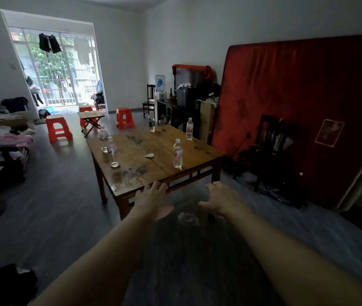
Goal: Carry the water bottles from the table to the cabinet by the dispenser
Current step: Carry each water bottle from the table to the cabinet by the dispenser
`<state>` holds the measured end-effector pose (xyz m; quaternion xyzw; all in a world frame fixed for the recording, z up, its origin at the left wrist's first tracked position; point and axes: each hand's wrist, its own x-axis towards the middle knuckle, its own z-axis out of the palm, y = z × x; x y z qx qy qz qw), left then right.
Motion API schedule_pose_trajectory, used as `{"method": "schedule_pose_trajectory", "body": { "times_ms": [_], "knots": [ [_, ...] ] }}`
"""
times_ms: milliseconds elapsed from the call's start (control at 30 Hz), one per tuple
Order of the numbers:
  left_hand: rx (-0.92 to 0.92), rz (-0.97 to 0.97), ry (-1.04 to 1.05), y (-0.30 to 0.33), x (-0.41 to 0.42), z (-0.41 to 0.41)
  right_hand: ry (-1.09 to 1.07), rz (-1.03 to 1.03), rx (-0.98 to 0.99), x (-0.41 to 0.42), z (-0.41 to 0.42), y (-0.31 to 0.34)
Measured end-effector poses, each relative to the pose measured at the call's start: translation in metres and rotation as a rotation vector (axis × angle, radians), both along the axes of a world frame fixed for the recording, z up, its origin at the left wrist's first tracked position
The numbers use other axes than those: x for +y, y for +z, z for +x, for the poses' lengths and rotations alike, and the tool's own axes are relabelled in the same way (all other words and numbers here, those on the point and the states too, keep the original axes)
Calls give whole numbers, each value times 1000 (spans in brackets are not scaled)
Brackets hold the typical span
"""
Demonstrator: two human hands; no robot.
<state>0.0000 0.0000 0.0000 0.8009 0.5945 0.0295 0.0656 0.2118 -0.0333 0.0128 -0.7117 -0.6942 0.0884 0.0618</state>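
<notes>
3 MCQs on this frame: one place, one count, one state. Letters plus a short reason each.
1. Where is the water dispenser?
A. on the dark cabinet at the far wall
B. on the table
C. by the balcony door

2. How many water bottles stand on the wooden table?
A. two
B. five
C. eight

3. What are the hands doing?
A. each grips a bottle
B. both empty, fingers spread
C. pressed flat on the tabletop

Answers: 1 A, it sits on the cabinet's left end. 2 B, five upright bottles. 3 B, left hand and right hand hold nothing.
</notes>
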Motion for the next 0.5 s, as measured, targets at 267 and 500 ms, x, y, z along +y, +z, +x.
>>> {"method": "schedule_pose_trajectory", "body": {
  "times_ms": [267, 500],
  "knots": [
    [53, -75, -6, -12, 80, 9, -67, -17, -9, 71, 7, -10],
    [67, -71, -10, -17, 170, 46, -76, -33, 0, 164, 45, -9]
  ]
}}
